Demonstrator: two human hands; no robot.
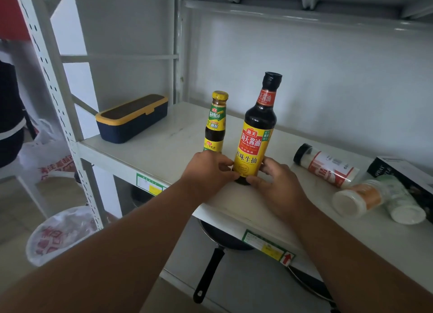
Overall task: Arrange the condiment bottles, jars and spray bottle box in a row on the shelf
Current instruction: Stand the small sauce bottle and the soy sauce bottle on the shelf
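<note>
Shelf stock as I read it from the head view:

- Tall dark glass soy sauce bottle with yellow label (pixel 256 134): upright near the front edge of the white metal shelf (pixel 164 146). My left hand (pixel 208 169) and right hand (pixel 274 181) curl their fingers round its base from either side.
- Smaller dark sauce bottle with yellow cap (pixel 215 122): upright, just left of it.
- Black-capped jar with red-and-white label (pixel 328 165), orange-labelled jar (pixel 358 199), pale green jar (pixel 403 205): lying on their sides, right.
- Black spray bottle box (pixel 398 172): behind the jars.
- Navy lidded box with yellow rim (pixel 133 118): far left.
</note>
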